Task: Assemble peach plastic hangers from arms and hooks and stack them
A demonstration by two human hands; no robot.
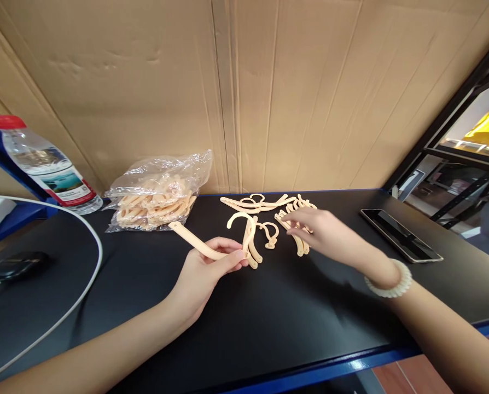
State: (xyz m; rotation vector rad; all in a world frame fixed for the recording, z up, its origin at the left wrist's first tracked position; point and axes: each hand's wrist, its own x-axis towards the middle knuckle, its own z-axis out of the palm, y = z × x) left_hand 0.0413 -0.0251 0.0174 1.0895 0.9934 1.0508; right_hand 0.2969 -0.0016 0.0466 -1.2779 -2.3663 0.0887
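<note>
Right forearm (445, 323) crosses blue edge (355, 364); open tabletop (252, 328) before hands (203, 271).

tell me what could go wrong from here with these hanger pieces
The left hand grips the long hanger arm near one end, so its free end could tip or knock the plastic bag.

The right hand is right at the clustered loose pieces, so a careless grab might scatter them.

The white cable loops beside the left forearm, which might catch it.
</note>
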